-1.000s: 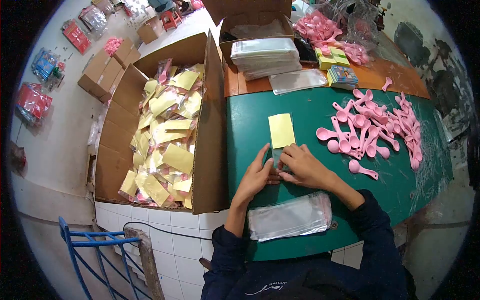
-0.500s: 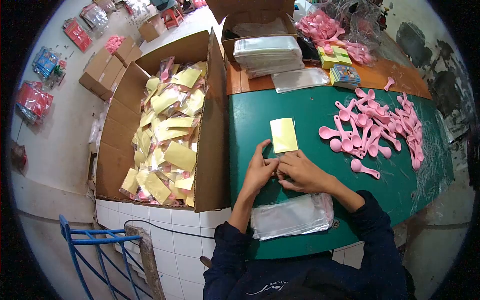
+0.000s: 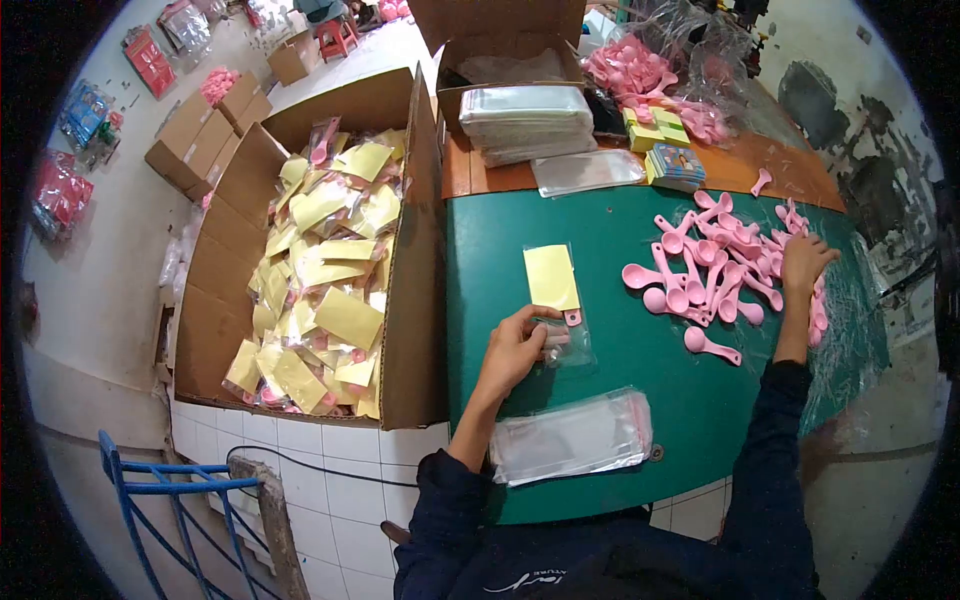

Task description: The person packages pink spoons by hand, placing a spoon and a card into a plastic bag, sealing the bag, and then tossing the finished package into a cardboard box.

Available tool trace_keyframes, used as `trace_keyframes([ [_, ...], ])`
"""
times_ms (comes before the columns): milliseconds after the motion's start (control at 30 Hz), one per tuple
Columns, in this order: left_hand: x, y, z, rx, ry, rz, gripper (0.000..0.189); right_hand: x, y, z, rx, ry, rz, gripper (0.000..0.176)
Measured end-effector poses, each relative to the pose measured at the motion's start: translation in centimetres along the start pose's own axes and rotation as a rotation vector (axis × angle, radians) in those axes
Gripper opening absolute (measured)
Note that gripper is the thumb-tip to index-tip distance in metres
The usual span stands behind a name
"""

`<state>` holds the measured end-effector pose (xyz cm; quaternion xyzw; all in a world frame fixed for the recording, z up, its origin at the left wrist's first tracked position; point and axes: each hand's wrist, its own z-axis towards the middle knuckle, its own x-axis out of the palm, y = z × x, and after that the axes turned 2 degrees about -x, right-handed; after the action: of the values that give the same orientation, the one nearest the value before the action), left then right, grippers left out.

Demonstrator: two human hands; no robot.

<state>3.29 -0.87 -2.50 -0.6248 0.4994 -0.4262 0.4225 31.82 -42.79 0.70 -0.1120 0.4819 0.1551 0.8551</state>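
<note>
On the green table, a clear plastic bag (image 3: 570, 345) holds a yellow card (image 3: 551, 277) and a pink spoon, whose handle end (image 3: 573, 318) shows below the card. My left hand (image 3: 518, 342) is closed on the left side of this bag, fingers curled over it. My right hand (image 3: 806, 262) lies over the far right of a heap of pink measuring spoons (image 3: 722, 262), its fingers apart and touching spoons there. Which spoons sit under the fingers is hidden. Nearer my body is a stack of clear plastic bags (image 3: 572, 438).
Left of the table, a large cardboard box (image 3: 415, 270) holds many packed bags with yellow cards. At the table's back are a stack of clear bags (image 3: 525, 118), small card stacks (image 3: 675, 165) and more pink spoons (image 3: 630, 68). Crumpled film (image 3: 850, 310) covers the right edge.
My right hand has left the bag and moved right to the spoon heap. My left hand stays at the bag, where the spoon handle now shows. The view has shifted slightly.
</note>
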Motion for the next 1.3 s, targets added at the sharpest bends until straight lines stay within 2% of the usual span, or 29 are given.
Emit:
trace_keyframes([
  [67, 0.1, -0.1, 0.1, 0.01, 0.002, -0.024, 0.024, -2.7, 7.1, -1.0, -0.018, 0.125, 0.502, 0.037],
  [100, 0.2, -0.2, 0.2, -0.003, 0.007, -0.037, 0.024, -5.0, 13.0, -1.7, -0.106, 0.296, 0.719, 0.043],
  [167, 0.0, -0.4, 0.2, -0.033, 0.02, -0.045, 0.023, -7.5, 22.3, -3.2, -0.357, 0.504, 0.917, 0.059],
  [200, 0.0, -0.7, 0.0, -0.042, 0.027, -0.12, 0.023, -5.6, 24.7, -4.5, -0.578, 0.414, 1.023, 0.069],
  [267, 0.2, -1.2, -0.5, -0.061, 0.037, -0.281, 0.024, -5.7, 29.1, -6.0, -0.563, 0.292, 0.915, 0.054],
  [367, -0.6, -1.8, -1.2, -0.042, 0.099, -0.29, 0.02, -3.7, 29.8, -5.6, -0.46, 0.319, 1.01, 0.032],
  [467, -0.9, -1.3, -1.1, 0.092, 0.079, -0.153, 0.02, -3.9, 29.5, -5.7, -0.282, 0.461, 1.253, 0.017],
  [567, 0.0, -2.0, -0.8, 0.255, 0.005, 0.285, 0.016, -3.0, 29.0, -6.2, -0.27, 0.492, 1.351, 0.018],
  [600, 0.0, -1.9, -0.7, 0.203, -0.006, 0.26, 0.014, -2.8, 28.9, -6.4, -0.263, 0.503, 1.387, 0.019],
  [667, 0.0, -1.7, -0.5, 0.105, -0.035, 0.207, 0.014, -1.7, 28.7, -6.8, -0.117, 0.585, 1.547, 0.016],
  [733, 0.2, -1.6, -0.4, 0.125, -0.108, 0.246, 0.015, -1.1, 28.5, -6.7, 0.006, 0.712, 1.662, 0.014],
  [867, 0.3, -0.8, 0.1, 0.124, -0.224, 0.303, 0.017, -1.7, 29.3, -6.5, 0.194, 0.803, 1.717, 0.014],
  [967, 0.3, -0.8, 0.2, 0.105, -0.285, 0.355, 0.019, -1.2, 29.7, -6.8, 0.176, 0.684, 1.674, 0.015],
  [1067, -0.1, -0.7, 0.3, 0.029, -0.245, 0.31, 0.02, -1.6, 30.1, -6.9, 0.254, 0.624, 1.674, 0.016],
  [1167, -0.2, 0.0, 0.5, 0.074, -0.229, 0.22, 0.021, -1.7, 30.4, -7.0, 0.275, 0.557, 1.647, 0.016],
  [1300, 0.2, 0.1, 0.5, 0.129, -0.276, 0.068, 0.025, -1.9, 30.3, -6.8, 0.231, 0.582, 1.619, 0.018],
])
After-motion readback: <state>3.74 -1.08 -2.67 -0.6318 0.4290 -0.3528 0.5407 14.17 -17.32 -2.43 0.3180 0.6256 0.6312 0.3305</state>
